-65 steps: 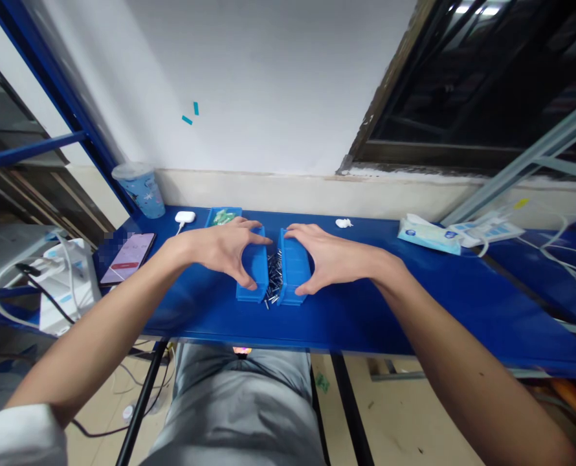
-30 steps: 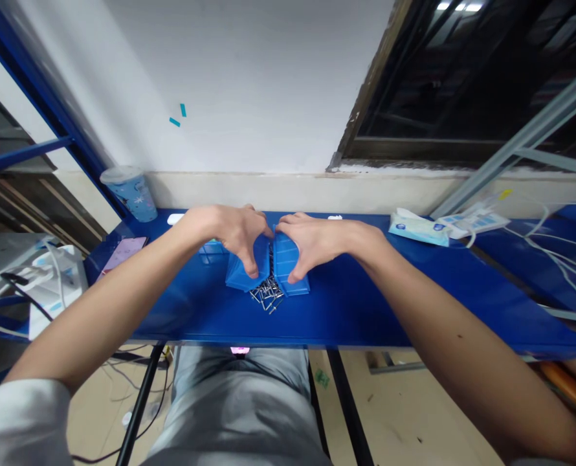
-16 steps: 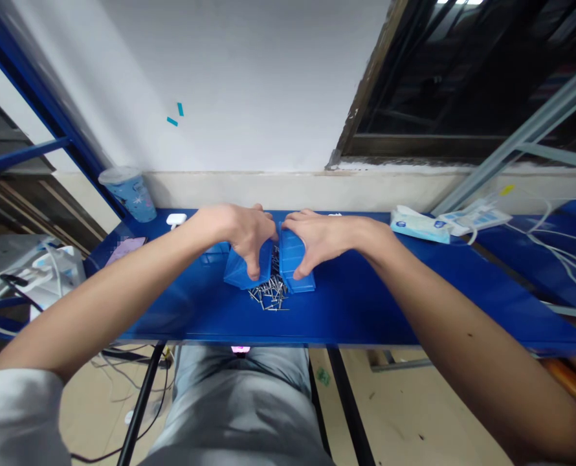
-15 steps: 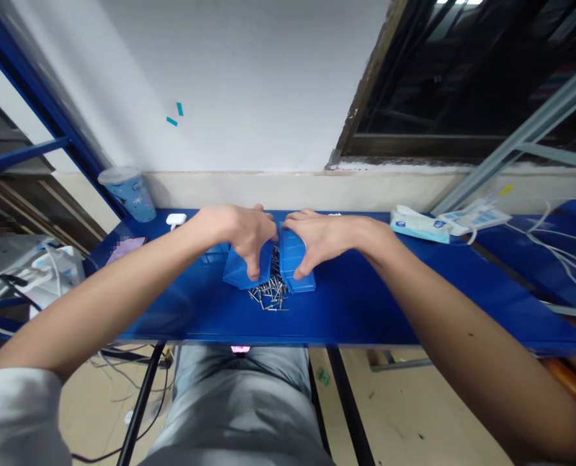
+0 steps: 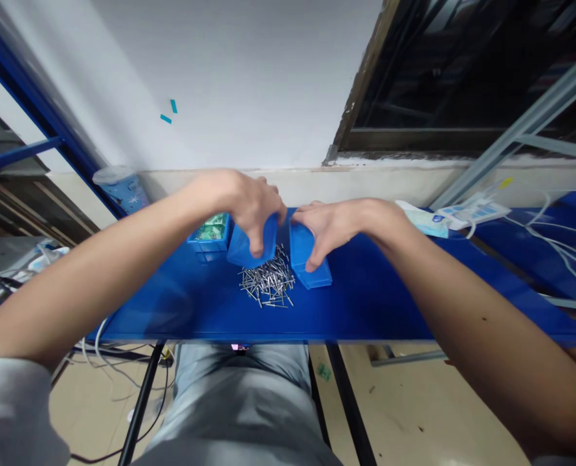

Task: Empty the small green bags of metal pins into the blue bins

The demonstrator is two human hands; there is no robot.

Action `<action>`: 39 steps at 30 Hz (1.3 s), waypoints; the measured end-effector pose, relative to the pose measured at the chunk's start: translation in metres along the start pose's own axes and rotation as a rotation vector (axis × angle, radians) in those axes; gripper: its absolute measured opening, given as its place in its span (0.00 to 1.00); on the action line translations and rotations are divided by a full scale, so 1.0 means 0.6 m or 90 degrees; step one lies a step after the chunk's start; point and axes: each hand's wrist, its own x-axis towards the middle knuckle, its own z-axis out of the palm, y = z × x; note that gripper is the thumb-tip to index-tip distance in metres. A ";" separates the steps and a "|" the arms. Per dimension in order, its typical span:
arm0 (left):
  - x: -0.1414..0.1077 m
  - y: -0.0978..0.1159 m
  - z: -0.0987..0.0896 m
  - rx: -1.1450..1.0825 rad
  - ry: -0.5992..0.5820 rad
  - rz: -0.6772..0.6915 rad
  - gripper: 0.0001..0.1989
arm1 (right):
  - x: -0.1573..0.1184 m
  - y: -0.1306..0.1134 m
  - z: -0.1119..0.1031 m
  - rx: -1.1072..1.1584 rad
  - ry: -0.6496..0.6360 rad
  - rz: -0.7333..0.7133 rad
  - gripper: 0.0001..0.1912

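Note:
My left hand (image 5: 256, 210) grips a blue plastic bin (image 5: 243, 249) from above, thumb on its near side. The bin is tipped and stands over the left side of a loose pile of rivets (image 5: 268, 281), thin silvery pins with small heads. On the pile's right, my right hand (image 5: 329, 230) is closed round a second blue plastic bin (image 5: 312, 275), also tilted. The rivets lie on the blue table (image 5: 375, 298) between the two bins. The insides of both bins are largely hidden from view.
Left of the bins stands a blue box (image 5: 209, 243) with small green packets in it. A patterned cup (image 5: 125, 191) is at the back left. A tissue pack (image 5: 426, 220) and white cables (image 5: 550, 239) lie at the right.
Both bins have risen and moved apart, the right one to the right. More of the rivets now show in a wider pile. The box of green packets has come into view.

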 end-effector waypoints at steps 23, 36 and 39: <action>0.017 -0.133 0.167 -0.187 0.208 0.019 0.11 | -0.009 0.077 0.139 0.136 0.369 0.116 0.24; -0.028 -0.134 0.200 -0.038 0.178 -0.025 0.12 | -0.016 0.085 0.182 0.075 0.281 0.161 0.12; -0.043 -0.125 0.203 -0.044 0.180 -0.047 0.11 | -0.013 0.077 0.186 0.061 0.241 0.131 0.11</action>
